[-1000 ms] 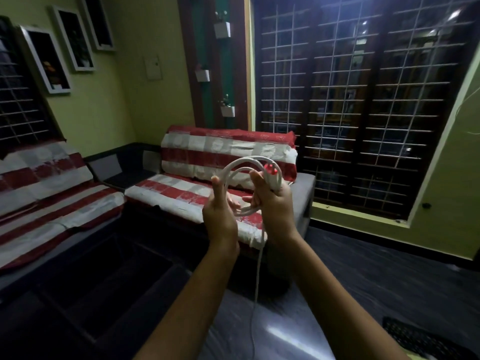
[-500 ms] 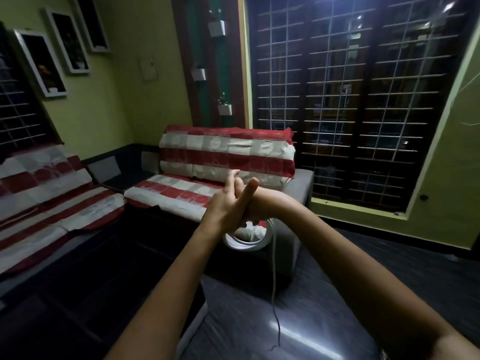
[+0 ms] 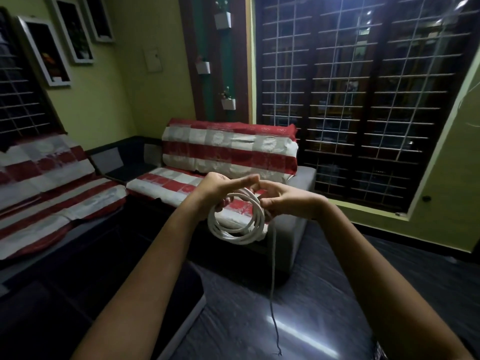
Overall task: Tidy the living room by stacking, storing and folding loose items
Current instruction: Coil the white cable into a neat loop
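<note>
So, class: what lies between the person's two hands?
In the head view, the coiled white cable hangs between the left hand and right hand, both gripping it; its loose tail dangles floorward.

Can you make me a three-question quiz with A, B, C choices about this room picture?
1. Where is the coiled cord? A on the floor; B in the person's hands; C on the sofa seat.
2. What colours are the sofa covers? A red and white; B blue and yellow; C all black.
3. How is the cord's loose end? A tied in a knot; B plugged into the wall; C hanging toward the floor.

B: the left hand and right hand hold the loops.
A: striped red and white.
C: it dangles below the coil.
</note>
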The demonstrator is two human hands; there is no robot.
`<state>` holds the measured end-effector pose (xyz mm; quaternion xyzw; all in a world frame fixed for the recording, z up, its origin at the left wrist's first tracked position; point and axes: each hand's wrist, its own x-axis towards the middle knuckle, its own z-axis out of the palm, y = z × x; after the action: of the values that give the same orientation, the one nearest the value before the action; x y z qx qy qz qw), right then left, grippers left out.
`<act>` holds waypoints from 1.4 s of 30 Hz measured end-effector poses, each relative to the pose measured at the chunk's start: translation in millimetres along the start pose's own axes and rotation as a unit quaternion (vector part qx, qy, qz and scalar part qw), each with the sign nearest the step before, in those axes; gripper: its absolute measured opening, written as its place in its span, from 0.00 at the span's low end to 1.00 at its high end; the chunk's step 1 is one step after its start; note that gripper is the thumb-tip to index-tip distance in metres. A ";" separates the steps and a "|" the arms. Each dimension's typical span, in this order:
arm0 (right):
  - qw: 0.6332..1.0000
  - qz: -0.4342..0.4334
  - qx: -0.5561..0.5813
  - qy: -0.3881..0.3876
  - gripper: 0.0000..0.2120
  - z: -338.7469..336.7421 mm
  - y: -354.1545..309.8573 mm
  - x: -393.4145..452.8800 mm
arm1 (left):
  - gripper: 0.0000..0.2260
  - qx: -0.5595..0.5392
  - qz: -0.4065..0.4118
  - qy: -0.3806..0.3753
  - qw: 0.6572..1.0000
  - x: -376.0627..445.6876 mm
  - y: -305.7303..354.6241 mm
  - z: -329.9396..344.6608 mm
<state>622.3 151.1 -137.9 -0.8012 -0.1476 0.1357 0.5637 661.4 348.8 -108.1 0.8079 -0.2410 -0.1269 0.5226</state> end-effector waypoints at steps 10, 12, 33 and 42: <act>0.991 -0.093 0.085 -0.045 0.38 11.8 28.5 -11.2 | 0.08 -0.289 0.051 0.006 0.956 0.1 9.0 -20.1; 0.978 -0.139 0.147 -0.054 0.35 24.1 30.5 -12.0 | 0.10 -0.372 0.071 0.095 0.921 0.2 9.9 -18.3; 0.778 -0.191 0.322 0.505 0.17 115.5 -24.0 36.4 | 0.06 -0.389 0.114 0.308 0.861 -20.6 -1.4 65.2; 0.811 -0.220 0.115 0.530 0.10 64.2 -22.3 26.5 | 0.36 -0.361 0.084 0.098 0.924 -28.3 -30.2 55.7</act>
<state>620.1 224.0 -139.3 -0.6243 0.0185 -0.4209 0.6578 619.6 330.1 -160.3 0.5498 -0.1936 -0.0810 0.8085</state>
